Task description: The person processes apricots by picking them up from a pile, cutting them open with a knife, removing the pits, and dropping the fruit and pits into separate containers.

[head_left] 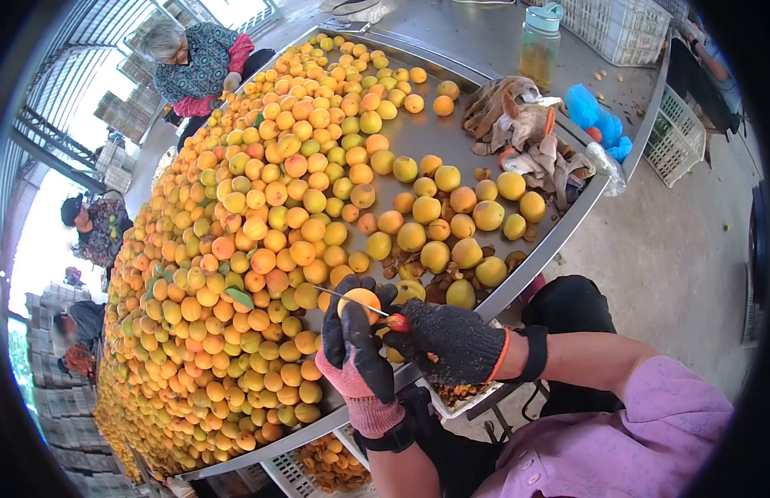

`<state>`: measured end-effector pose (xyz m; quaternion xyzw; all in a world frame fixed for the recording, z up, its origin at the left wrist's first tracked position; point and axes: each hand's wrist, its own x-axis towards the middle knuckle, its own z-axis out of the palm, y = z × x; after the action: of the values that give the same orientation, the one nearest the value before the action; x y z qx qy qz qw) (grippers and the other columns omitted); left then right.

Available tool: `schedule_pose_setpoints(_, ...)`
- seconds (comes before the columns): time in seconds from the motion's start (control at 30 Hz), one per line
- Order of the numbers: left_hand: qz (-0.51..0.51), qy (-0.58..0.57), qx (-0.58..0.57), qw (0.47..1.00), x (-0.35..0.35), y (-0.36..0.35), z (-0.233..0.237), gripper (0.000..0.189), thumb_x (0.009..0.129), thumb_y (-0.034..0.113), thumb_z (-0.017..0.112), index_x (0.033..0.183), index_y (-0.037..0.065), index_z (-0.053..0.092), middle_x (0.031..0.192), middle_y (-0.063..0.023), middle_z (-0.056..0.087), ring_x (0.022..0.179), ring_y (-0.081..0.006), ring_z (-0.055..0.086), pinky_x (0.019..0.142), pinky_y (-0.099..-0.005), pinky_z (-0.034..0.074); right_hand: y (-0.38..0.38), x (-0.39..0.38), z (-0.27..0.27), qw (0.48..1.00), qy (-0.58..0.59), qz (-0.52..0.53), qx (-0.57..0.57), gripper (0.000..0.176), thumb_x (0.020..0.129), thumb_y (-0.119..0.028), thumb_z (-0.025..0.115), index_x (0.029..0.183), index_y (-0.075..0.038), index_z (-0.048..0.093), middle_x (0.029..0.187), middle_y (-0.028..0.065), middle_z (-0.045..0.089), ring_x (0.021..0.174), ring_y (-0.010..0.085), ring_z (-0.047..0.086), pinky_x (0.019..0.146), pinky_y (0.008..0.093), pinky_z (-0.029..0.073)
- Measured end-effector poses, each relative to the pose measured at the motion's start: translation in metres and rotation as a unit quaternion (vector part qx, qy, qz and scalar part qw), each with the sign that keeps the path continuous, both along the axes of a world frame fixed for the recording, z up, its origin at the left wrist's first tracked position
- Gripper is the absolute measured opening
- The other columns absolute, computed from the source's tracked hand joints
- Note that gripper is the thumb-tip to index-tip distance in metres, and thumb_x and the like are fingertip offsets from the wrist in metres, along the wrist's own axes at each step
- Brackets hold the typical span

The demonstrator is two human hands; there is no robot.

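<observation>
In the head view my left hand (pixel 361 358), in a pink and black glove, is closed around an orange-yellow apricot (pixel 357 303) near the table's front edge. My right hand (pixel 455 342), in a dark glove with an orange cuff, grips a small knife (pixel 398 323) by its red handle. The thin blade crosses the face of the apricot, pointing to the left. Just beyond both hands, a heap of apricots (pixel 268 224) covers much of the metal table (pixel 430 133). Loose apricots and brown scraps lie beside my right hand.
Gloves and rags (pixel 518 124), a blue plastic bag (pixel 596 120) and a bottle (pixel 540 50) stand or lie at the far right. Below the table edge, a white crate (pixel 289 473) holds cut fruit. Several people sit around the table, one person (pixel 202 70) at the far side.
</observation>
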<state>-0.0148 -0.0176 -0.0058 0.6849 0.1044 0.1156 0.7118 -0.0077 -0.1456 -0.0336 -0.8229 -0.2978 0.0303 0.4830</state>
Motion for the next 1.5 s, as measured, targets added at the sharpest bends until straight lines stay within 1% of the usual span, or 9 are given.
schedule_pose_setpoints(0.37,-0.009,0.081,0.026,0.996,0.0,0.002,0.001,0.034,0.088,0.026,0.057,0.105,-0.002,0.061,0.084,-0.0061,0.065,0.059,-0.0062,0.05,0.048,-0.0207,0.033,-0.009,0.012,0.006,0.993,0.043,0.011,0.114,0.023,0.09,-0.022,0.05,0.099,-0.001,0.05,0.078,0.0207,0.055,0.072,0.0396,0.056,0.059,0.0426,0.045)
schedule_pose_setpoints(0.7,-0.014,-0.058,0.212,0.976,-0.003,0.012,-0.011,0.042,0.085,0.008,0.057,0.123,-0.006,0.046,0.1,-0.0152,0.062,0.087,-0.0215,0.062,0.077,-0.0294,0.049,-0.02,0.029,0.005,0.994,0.046,0.078,-0.066,0.026,0.082,-0.017,0.058,0.095,0.003,0.049,0.067,0.0205,0.057,0.066,0.0391,0.058,0.055,0.0429,0.045)
schedule_pose_setpoints(0.77,-0.011,-0.025,-0.048,0.998,-0.005,0.012,-0.018,0.042,0.081,-0.003,0.058,0.122,-0.005,0.046,0.104,-0.0147,0.06,0.092,-0.0233,0.061,0.079,-0.0302,0.05,-0.024,0.029,0.008,0.994,0.049,0.087,-0.052,0.027,0.082,-0.02,0.057,0.095,0.002,0.05,0.067,0.0203,0.057,0.064,0.0392,0.058,0.054,0.0431,0.044)
schedule_pose_setpoints(0.83,-0.032,-0.149,0.213,0.965,-0.003,0.014,-0.025,0.038,0.082,-0.001,0.059,0.117,-0.008,0.047,0.102,-0.0153,0.06,0.09,-0.0246,0.062,0.078,-0.0317,0.051,-0.025,0.028,0.013,0.994,0.074,0.072,-0.04,0.027,0.082,-0.021,0.056,0.097,0.002,0.05,0.068,0.0203,0.057,0.065,0.0389,0.058,0.054,0.0429,0.044)
schedule_pose_setpoints(0.93,0.019,0.07,-0.248,0.966,0.002,0.007,-0.014,0.045,0.091,0.036,0.048,0.108,-0.005,0.053,0.091,-0.0156,0.061,0.077,-0.0224,0.06,0.07,-0.0305,0.05,-0.023,0.024,0.006,0.992,0.034,0.07,-0.101,0.025,0.083,-0.022,0.056,0.098,-0.002,0.054,0.076,0.0181,0.06,0.073,0.0367,0.06,0.06,0.0435,0.045)
schedule_pose_setpoints(0.97,0.012,0.066,-0.247,0.967,0.001,0.003,-0.009,0.045,0.091,0.036,0.048,0.108,-0.005,0.053,0.091,-0.0156,0.061,0.077,-0.0224,0.06,0.07,-0.0305,0.05,-0.023,0.021,0.007,0.994,0.064,0.056,-0.071,0.025,0.082,-0.021,0.056,0.099,-0.002,0.054,0.077,0.0174,0.06,0.073,0.0363,0.06,0.06,0.0431,0.045)
schedule_pose_setpoints(1.17,0.021,0.036,0.07,0.997,-0.005,-0.006,-0.003,0.039,0.088,0.029,0.054,0.105,-0.006,0.058,0.079,-0.0125,0.062,0.071,-0.0197,0.063,0.056,-0.029,0.052,-0.034,0.024,0.02,0.987,0.045,0.101,-0.115,0.025,0.081,-0.017,0.055,0.101,-0.003,0.054,0.08,0.0158,0.061,0.075,0.0353,0.06,0.059,0.0427,0.046)
schedule_pose_setpoints(1.3,-0.001,0.013,0.059,0.998,0.001,0.007,-0.023,0.032,0.087,0.022,0.056,0.101,-0.006,0.06,0.079,-0.0116,0.062,0.07,-0.0173,0.062,0.055,-0.0271,0.05,-0.031,0.021,0.004,0.99,-0.1,0.086,-0.042,0.029,0.078,-0.016,0.058,0.1,0.001,0.049,0.066,0.0167,0.057,0.066,0.0355,0.06,0.051,0.043,0.046)
schedule_pose_setpoints(1.5,0.039,-0.032,0.067,0.996,0.007,-0.002,-0.027,0.026,0.086,0.02,0.06,0.092,-0.005,0.06,0.072,-0.009,0.062,0.056,-0.012,0.057,0.049,-0.0234,0.045,-0.03,0.012,0.014,0.991,-0.073,0.025,-0.114,0.029,0.087,-0.033,0.05,0.099,-0.008,0.052,0.072,0.0132,0.058,0.061,0.0316,0.061,0.048,0.0412,0.046)
